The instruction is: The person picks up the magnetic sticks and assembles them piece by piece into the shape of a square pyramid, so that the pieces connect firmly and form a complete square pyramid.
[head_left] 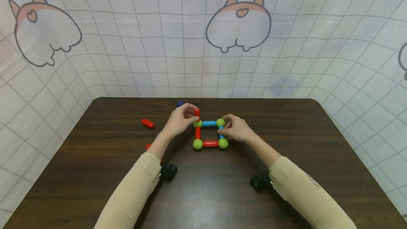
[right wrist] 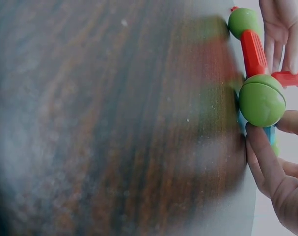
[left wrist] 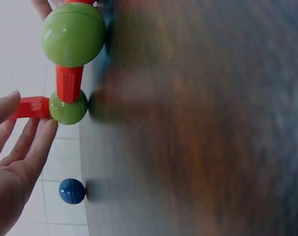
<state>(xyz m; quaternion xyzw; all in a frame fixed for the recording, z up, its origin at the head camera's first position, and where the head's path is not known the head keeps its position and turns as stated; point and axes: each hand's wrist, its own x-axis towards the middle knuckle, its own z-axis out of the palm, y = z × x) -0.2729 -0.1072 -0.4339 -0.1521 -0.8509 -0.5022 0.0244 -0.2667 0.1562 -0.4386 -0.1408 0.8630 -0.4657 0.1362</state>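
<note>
A square of green balls and short rods lies on the dark table. Its far side is a blue rod [head_left: 209, 123], its left and near sides are red rods, and its right side is another blue rod [head_left: 221, 136]. My left hand [head_left: 179, 120] pinches a red rod [head_left: 197, 111] that stands upright on the far-left green ball [left wrist: 68, 109]. On the opposite side, my right hand [head_left: 239, 129] holds the right-hand blue rod between thumb and fingers, close to the far-right green ball [head_left: 220, 122]. The near-right green ball [right wrist: 262, 101] partly hides this rod in the right wrist view.
A dark blue ball [head_left: 180, 103] sits by the table's far edge, behind my left hand. One loose red rod [head_left: 147, 123] lies to the left. More red [head_left: 148, 146] shows partly under my left forearm. A grid-patterned cloth [head_left: 143, 45] surrounds the table [head_left: 203, 190].
</note>
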